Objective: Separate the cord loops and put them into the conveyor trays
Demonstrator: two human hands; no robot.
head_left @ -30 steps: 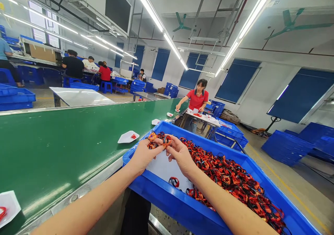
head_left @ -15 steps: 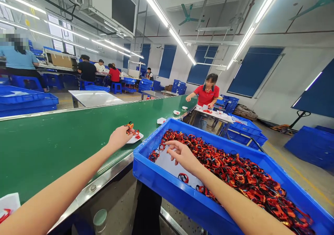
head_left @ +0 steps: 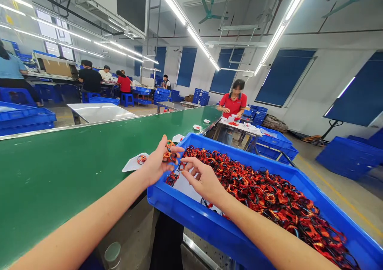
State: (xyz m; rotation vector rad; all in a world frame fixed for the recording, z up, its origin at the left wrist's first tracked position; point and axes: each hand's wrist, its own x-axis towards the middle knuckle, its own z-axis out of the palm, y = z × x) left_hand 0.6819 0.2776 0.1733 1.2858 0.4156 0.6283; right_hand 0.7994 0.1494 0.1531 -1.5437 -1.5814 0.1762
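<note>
My left hand is closed loosely around several orange-and-black rings above the near left corner of a blue tray. Close to its fingertips, my right hand hovers over the tray with fingers bent and thumb apart; I make out nothing held in it. Red-and-black rings fill most of the tray in a heap. White lining shows beneath my right hand. On the green belt, left of my left hand, lies a white dish with a reddish ring in it.
The green conveyor belt runs away past the tray, carrying more white dishes. A co-worker in red stands at a side table beyond. Blue trays are stacked to the right; a clear cup is below the belt's edge.
My left hand has moved right, from over the dish to the tray corner, still holding rings. My right hand has shifted slightly left in view. The dish has moved left along the belt.
</note>
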